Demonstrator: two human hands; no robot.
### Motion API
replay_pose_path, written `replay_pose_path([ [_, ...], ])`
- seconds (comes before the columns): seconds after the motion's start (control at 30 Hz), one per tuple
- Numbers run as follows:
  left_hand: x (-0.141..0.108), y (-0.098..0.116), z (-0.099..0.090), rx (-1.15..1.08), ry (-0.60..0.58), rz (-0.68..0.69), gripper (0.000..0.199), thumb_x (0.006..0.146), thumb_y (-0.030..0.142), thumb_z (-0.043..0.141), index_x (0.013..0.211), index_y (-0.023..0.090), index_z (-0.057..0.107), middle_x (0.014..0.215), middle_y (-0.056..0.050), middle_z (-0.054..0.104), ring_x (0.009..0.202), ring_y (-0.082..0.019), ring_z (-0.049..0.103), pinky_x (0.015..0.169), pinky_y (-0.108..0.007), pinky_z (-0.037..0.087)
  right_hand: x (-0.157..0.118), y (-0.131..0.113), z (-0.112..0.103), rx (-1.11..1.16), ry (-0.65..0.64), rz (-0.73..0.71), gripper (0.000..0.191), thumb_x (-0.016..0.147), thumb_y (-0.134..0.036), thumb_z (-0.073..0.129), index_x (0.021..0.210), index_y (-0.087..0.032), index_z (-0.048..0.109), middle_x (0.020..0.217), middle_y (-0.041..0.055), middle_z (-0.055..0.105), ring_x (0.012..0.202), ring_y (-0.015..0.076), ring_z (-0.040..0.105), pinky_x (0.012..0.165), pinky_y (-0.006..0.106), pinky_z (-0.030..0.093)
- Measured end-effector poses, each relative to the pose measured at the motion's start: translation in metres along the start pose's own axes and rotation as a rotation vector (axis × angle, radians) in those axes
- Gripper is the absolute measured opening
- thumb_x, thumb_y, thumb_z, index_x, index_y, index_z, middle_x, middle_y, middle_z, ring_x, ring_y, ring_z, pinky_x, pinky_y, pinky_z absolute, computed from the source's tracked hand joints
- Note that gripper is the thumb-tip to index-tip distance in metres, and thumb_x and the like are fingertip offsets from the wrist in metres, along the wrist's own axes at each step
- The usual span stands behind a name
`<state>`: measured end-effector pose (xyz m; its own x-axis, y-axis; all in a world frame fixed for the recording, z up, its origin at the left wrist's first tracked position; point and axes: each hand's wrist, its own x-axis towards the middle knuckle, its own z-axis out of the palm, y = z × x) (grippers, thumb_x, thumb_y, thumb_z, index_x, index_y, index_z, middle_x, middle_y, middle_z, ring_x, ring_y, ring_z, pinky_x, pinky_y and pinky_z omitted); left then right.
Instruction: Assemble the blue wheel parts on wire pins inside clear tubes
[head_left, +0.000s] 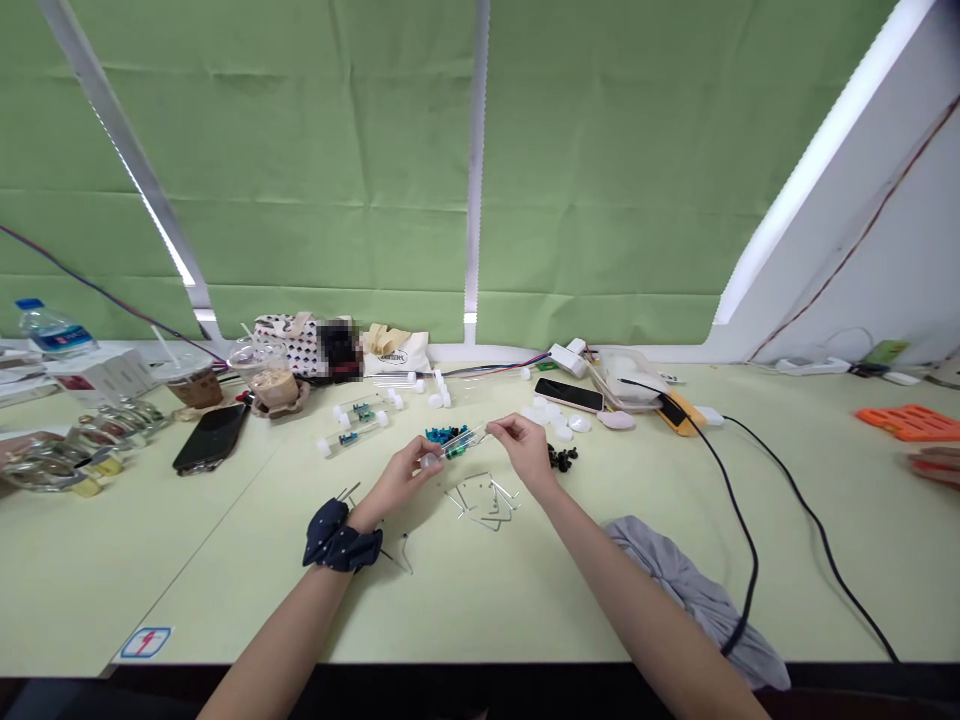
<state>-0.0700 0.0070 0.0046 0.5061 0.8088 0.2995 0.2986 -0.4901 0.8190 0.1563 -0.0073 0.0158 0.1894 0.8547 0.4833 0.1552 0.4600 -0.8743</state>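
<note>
Has thin, bent silver metal rods [493, 520] at six o'clock on the pale green table [420, 625]. Grips a clear plastic tube [459, 444], centre, in the fingers of the left hand [405, 474]; pinches at its two o'clock end with the right hand [525, 452], cannot tell on what. Seems mid-filling; calls for steady alignment.

Blu parts [442, 435], blk parts [563, 459], grn blinds [600, 150], navy scrunchie [328, 537] w/ wht dots.

We saw a bright scene, with white glare slipping past the green blinds [600, 150], soft shadows on the table [450, 620], wide-angle stretching toward both sides, and a pixelated patch [339, 348] far left.
</note>
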Motion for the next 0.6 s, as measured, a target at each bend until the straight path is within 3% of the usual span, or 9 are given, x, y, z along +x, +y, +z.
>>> replay_pose_path([
  [0.07, 0.001, -0.003, 0.0, 0.01, 0.022, -0.012, 0.024, 0.081, 0.039, 0.051, 0.095, 0.02, 0.051, 0.103, -0.007, 0.06, 0.092, -0.02, 0.056, 0.076, -0.033, 0.046, 0.004, 0.006, -0.004, -0.127, -0.027, -0.036, 0.033, 0.084, -0.043, 0.044, 0.084, -0.018, 0.065, 0.089, 0.0078, 0.063, 0.083, 0.0182, 0.056, 0.062, 0.027, 0.043],
  [0.13, 0.001, -0.006, 0.0, 0.023, 0.05, -0.019, 0.025, 0.081, 0.04, 0.051, 0.095, 0.02, 0.051, 0.102, -0.007, 0.061, 0.091, -0.02, 0.057, 0.075, -0.033, 0.046, 0.01, 0.018, -0.014, -0.324, 0.045, -0.06, 0.037, 0.089, -0.039, 0.034, 0.095, -0.018, 0.064, 0.102, 0.0097, 0.059, 0.092, 0.0197, 0.053, 0.067, 0.029, 0.043],
  [0.23, 0.001, -0.008, -0.001, 0.029, 0.061, -0.027, 0.025, 0.081, 0.04, 0.05, 0.095, 0.02, 0.05, 0.101, -0.007, 0.061, 0.09, -0.019, 0.057, 0.074, -0.032, 0.046, 0.019, 0.041, -0.031, -0.802, 0.049, -0.012, 0.028, 0.084, -0.028, 0.044, 0.106, -0.017, 0.059, 0.113, 0.013, 0.053, 0.105, 0.0256, 0.044, 0.082, 0.038, 0.036],
  [0.33, 0.001, -0.009, -0.001, 0.027, 0.066, -0.03, 0.025, 0.081, 0.041, 0.049, 0.094, 0.02, 0.05, 0.101, -0.007, 0.061, 0.09, -0.019, 0.057, 0.074, -0.032, 0.047, 0.024, 0.06, -0.041, -1.152, -0.097, 0.076, 0.022, 0.079, -0.016, 0.048, 0.098, -0.015, 0.061, 0.111, 0.0161, 0.052, 0.109, 0.0305, 0.038, 0.086, 0.045, 0.027],
  [0.47, 0.001, -0.009, -0.002, 0.031, 0.083, -0.034, 0.025, 0.081, 0.042, 0.049, 0.094, 0.02, 0.05, 0.1, -0.007, 0.061, 0.09, -0.019, 0.058, 0.072, -0.031, 0.047, 0.024, 0.07, -0.039, -1.213, -0.174, 0.169, 0.023, 0.078, -0.006, 0.041, 0.081, -0.014, 0.062, 0.091, 0.015, 0.054, 0.095, 0.0268, 0.044, 0.082, 0.042, 0.027],
  [0.6, 0.001, -0.008, -0.003, 0.038, 0.086, -0.035, 0.026, 0.081, 0.042, 0.049, 0.094, 0.02, 0.05, 0.101, -0.007, 0.061, 0.09, -0.019, 0.058, 0.074, -0.031, 0.047, 0.024, 0.074, -0.037, -1.139, -0.146, 0.144, 0.027, 0.076, -0.009, 0.046, 0.098, -0.015, 0.059, 0.106, 0.0126, 0.046, 0.094, 0.0231, 0.045, 0.079, 0.033, 0.035],
])
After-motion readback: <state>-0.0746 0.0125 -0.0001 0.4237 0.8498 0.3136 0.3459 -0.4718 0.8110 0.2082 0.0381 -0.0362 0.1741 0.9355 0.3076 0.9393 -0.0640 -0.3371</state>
